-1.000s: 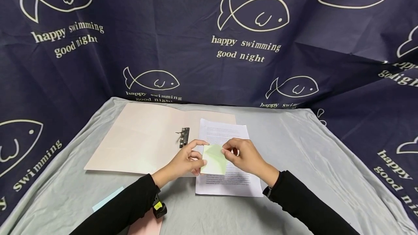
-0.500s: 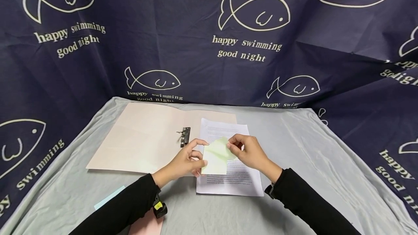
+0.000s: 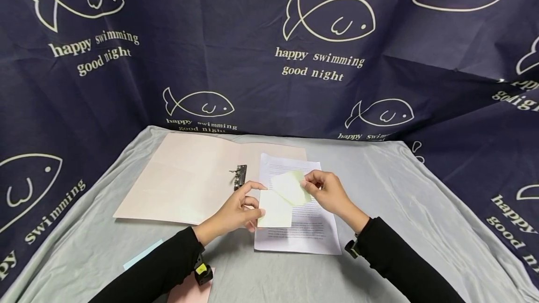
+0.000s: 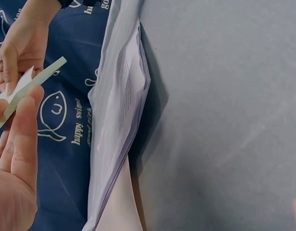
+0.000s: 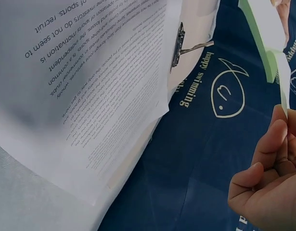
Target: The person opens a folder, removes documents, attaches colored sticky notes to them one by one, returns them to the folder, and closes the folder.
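Observation:
My left hand (image 3: 239,209) holds a pale green sticky note pad (image 3: 274,209) by its left side, thumb in front. In the left wrist view the edge of the pad shows as a thin green block. My right hand (image 3: 330,193) pinches the right edge of a single sticky note (image 3: 294,188), which is lifted and turned away from the pad. Its lower left part overlaps the pad's top edge in the head view. In the right wrist view the note (image 5: 284,82) hangs thin and bent beside the pad's thick green edge. Both hands are above a stack of printed sheets (image 3: 296,242).
An open pale pink folder (image 3: 181,176) lies behind the left hand, with a black metal clip (image 3: 240,176) near its fold. The printed sheets cover part of its right side. A light blue strip (image 3: 143,254) and a pink piece (image 3: 191,289) lie by the left sleeve.
The right hand has moved right and slightly up, peeling the top note from the pad's face and swinging it up. The left hand keeps its grip almost in place.

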Motion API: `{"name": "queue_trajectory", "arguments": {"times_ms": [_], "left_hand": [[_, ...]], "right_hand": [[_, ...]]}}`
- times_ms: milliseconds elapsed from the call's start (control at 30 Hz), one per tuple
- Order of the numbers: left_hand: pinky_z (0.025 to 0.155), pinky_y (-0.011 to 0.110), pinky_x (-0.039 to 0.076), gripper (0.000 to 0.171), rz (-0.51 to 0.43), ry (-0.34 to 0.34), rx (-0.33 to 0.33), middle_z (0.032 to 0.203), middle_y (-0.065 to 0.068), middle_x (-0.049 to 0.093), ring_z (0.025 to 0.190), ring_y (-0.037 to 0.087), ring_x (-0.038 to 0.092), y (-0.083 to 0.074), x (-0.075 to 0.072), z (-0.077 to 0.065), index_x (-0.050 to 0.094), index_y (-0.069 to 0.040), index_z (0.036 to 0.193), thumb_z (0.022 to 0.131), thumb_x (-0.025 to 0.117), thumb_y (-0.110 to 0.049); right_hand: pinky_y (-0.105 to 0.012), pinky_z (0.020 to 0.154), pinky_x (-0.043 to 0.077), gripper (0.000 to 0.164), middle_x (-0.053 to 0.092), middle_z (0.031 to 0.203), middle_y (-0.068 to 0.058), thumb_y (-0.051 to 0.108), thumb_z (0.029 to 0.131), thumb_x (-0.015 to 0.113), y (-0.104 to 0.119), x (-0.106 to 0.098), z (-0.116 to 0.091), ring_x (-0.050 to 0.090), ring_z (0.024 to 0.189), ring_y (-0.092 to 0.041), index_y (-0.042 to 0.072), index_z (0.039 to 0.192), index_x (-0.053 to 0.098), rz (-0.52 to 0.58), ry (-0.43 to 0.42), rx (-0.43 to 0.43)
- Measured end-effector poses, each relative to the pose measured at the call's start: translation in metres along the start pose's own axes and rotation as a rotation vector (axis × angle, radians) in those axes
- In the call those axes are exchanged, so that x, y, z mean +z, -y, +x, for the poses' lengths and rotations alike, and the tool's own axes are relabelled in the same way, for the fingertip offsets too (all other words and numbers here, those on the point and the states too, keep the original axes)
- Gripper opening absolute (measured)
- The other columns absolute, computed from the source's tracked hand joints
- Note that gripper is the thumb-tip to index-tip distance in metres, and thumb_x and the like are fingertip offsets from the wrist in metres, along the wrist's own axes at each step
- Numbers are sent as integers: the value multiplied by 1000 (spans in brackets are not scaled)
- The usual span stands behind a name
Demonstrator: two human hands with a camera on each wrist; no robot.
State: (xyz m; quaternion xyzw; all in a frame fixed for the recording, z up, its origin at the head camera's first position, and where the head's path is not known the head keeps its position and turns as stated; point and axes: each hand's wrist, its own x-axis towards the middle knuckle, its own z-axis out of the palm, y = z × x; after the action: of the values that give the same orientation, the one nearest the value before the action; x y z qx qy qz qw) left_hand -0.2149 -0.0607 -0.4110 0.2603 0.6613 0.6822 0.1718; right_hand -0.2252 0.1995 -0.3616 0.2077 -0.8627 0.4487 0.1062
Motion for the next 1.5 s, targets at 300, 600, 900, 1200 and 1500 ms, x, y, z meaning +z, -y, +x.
{"name": "queue_trajectory", "arguments": {"times_ms": [300, 600, 900, 1200, 1500], "left_hand": [[44, 44, 49, 48, 45, -4, 46, 68, 11, 55, 49, 19, 56, 1, -3, -4, 39, -4, 125, 82, 59, 6], [42, 46, 47, 48, 78, -2, 45, 66, 14, 55, 48, 19, 56, -6, -1, -8, 38, -1, 125, 82, 56, 11], [42, 47, 47, 44, 103, 6, 56, 66, 18, 56, 46, 24, 56, -15, 0, -15, 38, 3, 120, 80, 54, 14], [40, 44, 46, 47, 81, 4, 59, 69, 15, 59, 48, 38, 55, 8, -10, -12, 38, -3, 123, 82, 56, 10], [40, 38, 47, 46, 93, 19, 35, 60, 6, 53, 42, 23, 52, 3, -12, -18, 38, -3, 117, 78, 57, 11]], "right_hand": [[-24, 48, 36, 9, 52, 62, -2, 1, 86, 63, -6, -2, 0, 45, 53, -13, -1, 78, 60, 79, -16, 72], [-24, 49, 38, 12, 50, 62, -4, 2, 88, 61, -9, -2, -1, 45, 54, -14, -3, 78, 58, 128, -43, 130], [-24, 51, 39, 13, 51, 63, -6, 4, 89, 60, -12, -9, -2, 47, 56, -16, -4, 80, 57, 135, -104, 214], [-24, 52, 40, 13, 51, 65, -7, 5, 90, 60, -11, -8, -1, 47, 58, -19, -5, 83, 58, 177, -87, 236], [-23, 52, 38, 10, 52, 64, -3, 3, 85, 65, -16, -8, 2, 46, 57, -15, -3, 80, 59, 100, -73, 182]]}}
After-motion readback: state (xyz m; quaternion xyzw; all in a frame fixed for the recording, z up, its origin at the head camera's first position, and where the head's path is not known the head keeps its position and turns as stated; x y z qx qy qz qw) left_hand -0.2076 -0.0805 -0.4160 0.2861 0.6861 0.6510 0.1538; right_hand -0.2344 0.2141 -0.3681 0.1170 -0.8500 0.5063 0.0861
